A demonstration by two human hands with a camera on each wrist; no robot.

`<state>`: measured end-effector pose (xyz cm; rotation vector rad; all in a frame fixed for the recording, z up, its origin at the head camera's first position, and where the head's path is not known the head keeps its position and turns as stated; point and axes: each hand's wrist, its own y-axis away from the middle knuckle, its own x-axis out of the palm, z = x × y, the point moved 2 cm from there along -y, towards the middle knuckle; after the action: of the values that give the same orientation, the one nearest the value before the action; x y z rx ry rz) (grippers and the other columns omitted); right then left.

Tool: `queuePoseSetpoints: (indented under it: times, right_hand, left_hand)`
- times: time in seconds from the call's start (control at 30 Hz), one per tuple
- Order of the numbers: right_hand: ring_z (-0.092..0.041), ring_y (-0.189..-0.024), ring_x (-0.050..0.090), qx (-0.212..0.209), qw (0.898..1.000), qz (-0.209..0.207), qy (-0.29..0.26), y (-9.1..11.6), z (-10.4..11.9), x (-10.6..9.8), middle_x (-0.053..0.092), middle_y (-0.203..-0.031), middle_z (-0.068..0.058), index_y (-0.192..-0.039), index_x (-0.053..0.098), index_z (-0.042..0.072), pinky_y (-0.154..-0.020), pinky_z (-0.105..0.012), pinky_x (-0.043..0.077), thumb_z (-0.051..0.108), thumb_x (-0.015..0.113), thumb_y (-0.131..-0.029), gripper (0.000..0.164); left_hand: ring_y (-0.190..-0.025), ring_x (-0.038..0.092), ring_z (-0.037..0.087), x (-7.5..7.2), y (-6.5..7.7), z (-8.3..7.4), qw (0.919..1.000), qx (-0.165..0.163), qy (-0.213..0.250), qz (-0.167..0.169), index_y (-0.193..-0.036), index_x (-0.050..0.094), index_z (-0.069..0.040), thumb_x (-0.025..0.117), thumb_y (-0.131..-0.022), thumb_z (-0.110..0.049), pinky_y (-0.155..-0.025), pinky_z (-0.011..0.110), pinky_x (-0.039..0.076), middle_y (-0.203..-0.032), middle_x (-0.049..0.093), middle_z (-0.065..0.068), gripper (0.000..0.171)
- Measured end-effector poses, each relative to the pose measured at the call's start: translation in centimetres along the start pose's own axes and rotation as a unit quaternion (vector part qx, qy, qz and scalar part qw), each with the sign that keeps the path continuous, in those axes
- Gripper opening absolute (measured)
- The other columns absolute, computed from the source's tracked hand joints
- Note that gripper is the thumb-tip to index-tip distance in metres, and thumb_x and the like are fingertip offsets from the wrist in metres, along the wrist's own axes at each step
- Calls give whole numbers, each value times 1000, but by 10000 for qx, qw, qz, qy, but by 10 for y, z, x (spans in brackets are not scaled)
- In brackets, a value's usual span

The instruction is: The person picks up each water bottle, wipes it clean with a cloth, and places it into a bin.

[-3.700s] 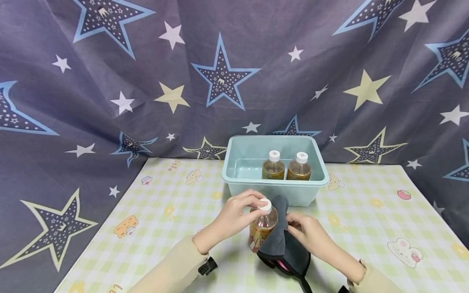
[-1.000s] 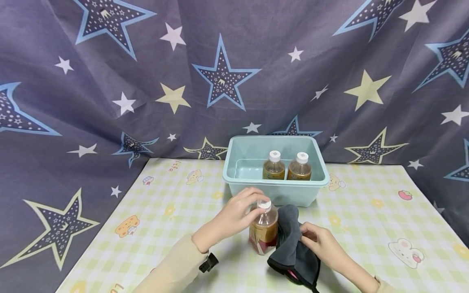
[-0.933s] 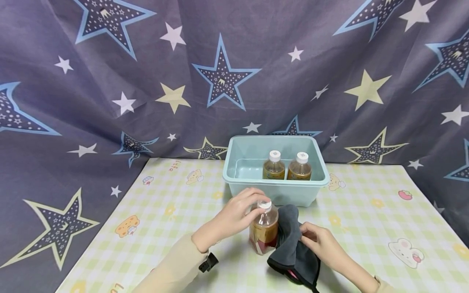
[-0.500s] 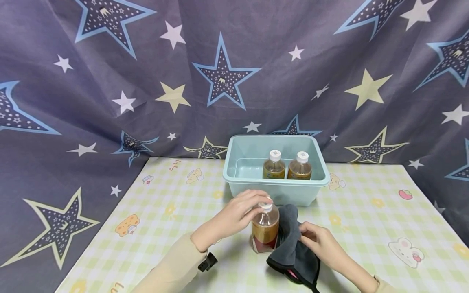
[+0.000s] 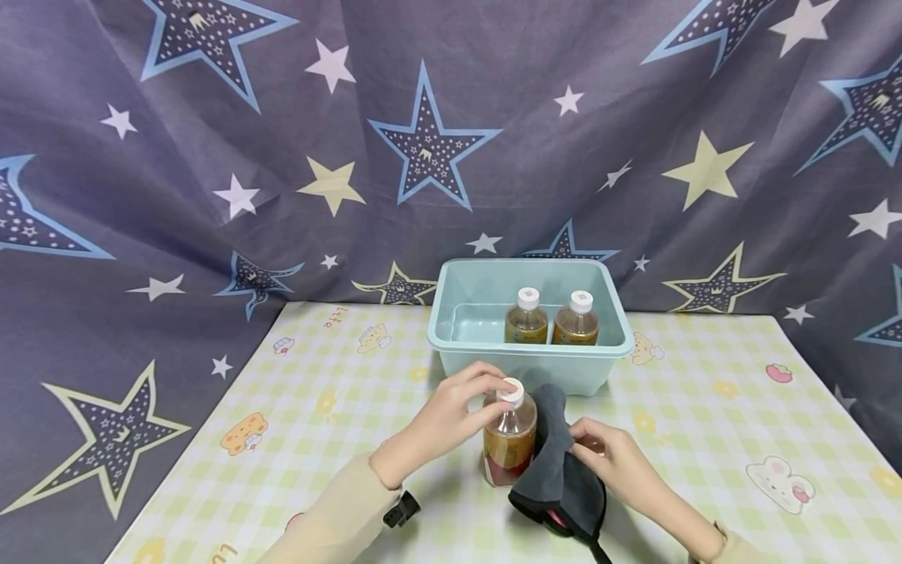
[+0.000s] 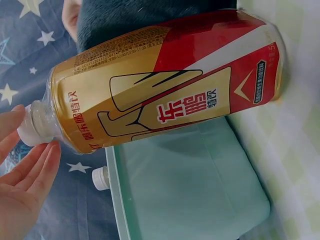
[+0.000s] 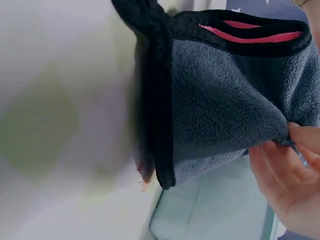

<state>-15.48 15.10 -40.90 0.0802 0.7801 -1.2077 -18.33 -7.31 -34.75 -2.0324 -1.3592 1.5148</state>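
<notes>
A drink bottle [image 5: 509, 450] with a gold and red label and a white cap [image 6: 34, 131] stands on the table in front of the tub. My left hand [image 5: 451, 411] holds it at the cap, between thumb and fingers. Against the bottle's right side lies a grey fleece cloth [image 5: 551, 462] with black edging, and a pink inner side shows in its folds. My right hand [image 5: 620, 466] pinches this cloth between thumb and fingers; in the right wrist view the cloth [image 7: 220, 95] hangs folded from the fingertips. The cloth hides part of the bottle's right side.
Behind the bottle stands a light blue plastic tub [image 5: 528, 364]. Two capped bottles stand in its right part, a left one [image 5: 526, 321] and a right one [image 5: 576, 323]. A checked cloth [image 5: 338, 407] covers the table, and a star-patterned curtain [image 5: 395, 157] hangs behind it.
Since a second ago the bottle has turned slightly, still standing under my left hand. My right hand and the grey cloth have shifted a little to the left and up.
</notes>
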Motion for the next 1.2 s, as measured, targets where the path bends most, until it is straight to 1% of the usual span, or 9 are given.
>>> queuePoseSetpoints:
  times: [0.1,0.2,0.33,0.57,0.67,0.8,0.97,1.03,1.2]
  right_hand:
    - [-6,-75,60,-11,9999,-71,91,-3,5,-1,63,-86,-6,-85,59,7,-61,-23,52,-3,60,-80,11]
    - [-7,-74,60,-36,9998,-145,159,-8,10,-3,63,-85,-5,-85,60,6,-61,-24,52,-3,60,-80,11]
    - [-9,-73,60,-96,9995,-213,200,-13,16,-5,64,-84,-5,-85,60,6,-62,-25,52,-3,61,-79,11]
    - [-8,-71,60,-236,9991,-292,195,-18,21,-3,64,-81,-5,-83,60,6,-60,-26,52,-6,62,-77,13]
    - [-8,-71,60,-242,9991,-299,190,-19,20,-1,64,-80,-5,-82,60,6,-60,-27,52,-7,62,-76,14]
    - [-8,-71,60,-142,9994,-278,174,-21,21,1,63,-79,-4,-81,60,6,-61,-26,53,-7,62,-76,15]
    - [-9,-70,60,43,9997,-193,175,-23,21,3,63,-78,-4,-80,59,7,-60,-24,52,-4,62,-78,11]
    - [-10,-70,60,105,9996,-130,224,-23,20,4,63,-77,-5,-80,58,7,-59,-23,51,-3,61,-79,10]
    - [-7,-67,58,150,9988,39,466,-23,13,9,62,-73,0,-77,56,9,-57,-21,50,-7,61,-76,16]
  left_hand:
    - [-80,55,7,1,1,0,9998,-157,124,-34,-88,65,-7,66,-79,-12,-72,15,47,-94,58,2,11]
    - [-78,57,8,2,2,1,9995,-216,242,-38,-88,64,-6,65,-79,-10,-71,16,48,-94,58,3,10]
    - [-78,58,9,3,1,2,9992,-271,283,-32,-89,64,-6,65,-80,-10,-72,15,48,-94,58,3,10]
    - [-79,58,8,2,2,0,9988,-417,245,19,-89,64,-6,64,-80,-12,-72,14,48,-95,58,2,11]
    - [-79,58,8,3,2,0,9988,-416,271,6,-89,64,-6,64,-81,-12,-73,14,48,-95,58,3,10]
    - [-79,59,9,3,2,-1,9991,-338,272,-41,-89,64,-6,64,-80,-10,-73,13,48,-95,59,3,10]
    - [-79,60,9,2,2,-1,9990,-318,317,-82,-88,64,-6,65,-80,-9,-72,13,48,-94,59,3,9]
    - [-79,59,9,3,3,-1,9990,-320,306,-75,-88,64,-6,65,-80,-10,-72,13,48,-94,59,2,9]
    - [-79,60,8,3,3,0,9993,-272,249,-59,-87,64,-5,65,-80,-10,-72,12,48,-94,59,3,9]
